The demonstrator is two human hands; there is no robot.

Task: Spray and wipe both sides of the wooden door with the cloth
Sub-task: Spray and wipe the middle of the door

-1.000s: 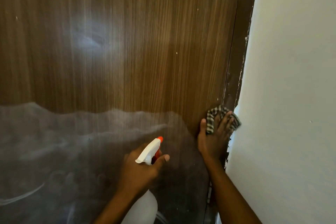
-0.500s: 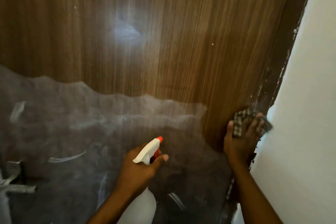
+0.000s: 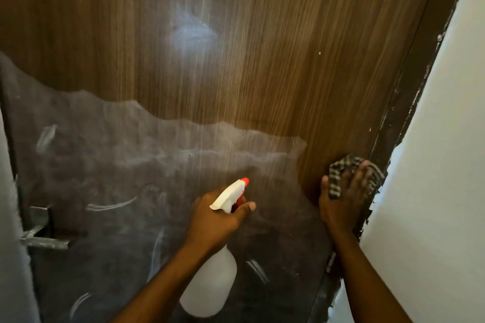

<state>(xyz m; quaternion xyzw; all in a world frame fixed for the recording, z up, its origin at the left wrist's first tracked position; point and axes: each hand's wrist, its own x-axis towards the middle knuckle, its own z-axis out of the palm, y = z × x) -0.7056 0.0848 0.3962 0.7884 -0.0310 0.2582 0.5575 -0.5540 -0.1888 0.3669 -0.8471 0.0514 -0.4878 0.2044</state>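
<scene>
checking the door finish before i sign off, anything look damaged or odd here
Yes. The lower part of the door carries a grey, cloudy film with a wavy top edge and pale smears, unlike the clean grain above. On the right, the white wall paint is ragged and chipped against the dark door frame.

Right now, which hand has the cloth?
The right hand, pressing the checked cloth against the door; the left hand grips the spray bottle.
</scene>
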